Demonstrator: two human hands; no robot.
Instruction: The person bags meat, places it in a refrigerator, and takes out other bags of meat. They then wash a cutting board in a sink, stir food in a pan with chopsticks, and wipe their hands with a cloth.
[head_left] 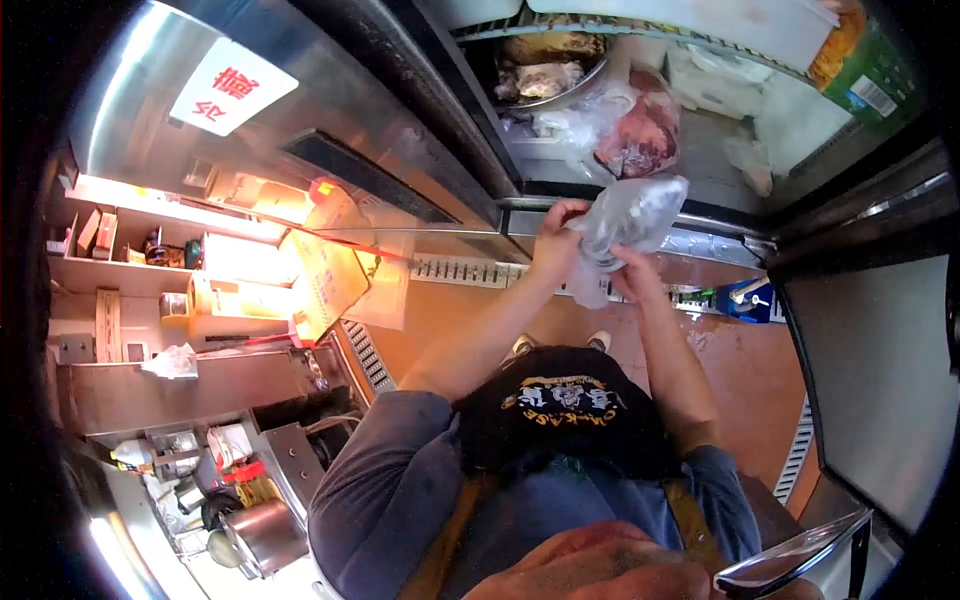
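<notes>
A cloudy plastic bag is held up in front of the open fridge; its contents are too blurred to make out. My left hand has its fingers closed on the left side of the bag. My right hand pinches the bag's lower part. Just beyond, inside the fridge, lies a clear bag of red meat. Behind that, a metal bowl carries pieces of what looks like meat.
A fridge door stands open on my right. To the left is a steel door with a white sign. A counter at lower left bears a steel pot. A blue box sits low beyond my right hand.
</notes>
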